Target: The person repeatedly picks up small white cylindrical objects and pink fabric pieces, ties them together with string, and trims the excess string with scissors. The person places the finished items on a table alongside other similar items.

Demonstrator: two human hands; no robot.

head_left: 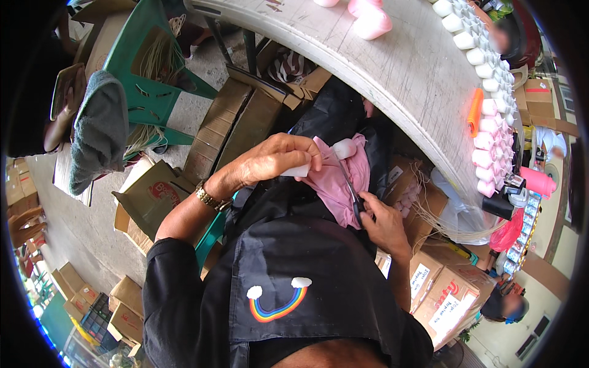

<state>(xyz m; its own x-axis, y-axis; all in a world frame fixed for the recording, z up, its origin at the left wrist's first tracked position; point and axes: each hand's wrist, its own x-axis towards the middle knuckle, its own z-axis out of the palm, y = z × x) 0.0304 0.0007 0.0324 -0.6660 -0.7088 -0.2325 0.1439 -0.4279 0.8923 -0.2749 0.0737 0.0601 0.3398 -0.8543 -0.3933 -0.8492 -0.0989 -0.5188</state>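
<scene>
My left hand [279, 158] is closed, its fingers pinching a small white piece [296, 171] with a flat face. My right hand [385, 222] grips a pair of scissors [356, 201] by its dark handles, with the blades pointing up and away across my lap. Beneath the blades, a pink cloth [334, 199] is spread over my black apron [270, 245]. On the cloth's far part lies a rounded pink-and-white piece [345, 148], close to the scissor tips. Whether the blades touch anything is too small to tell.
A pale table [405, 67] curves ahead of me, bearing pink rounded pieces [371, 26], rows of white cup-shaped pieces [475, 56] and an orange cutter [474, 112]. Cardboard boxes [445, 294] stand at my right. Leftward are a green chair [144, 80] and a person's hand [70, 95] holding a phone.
</scene>
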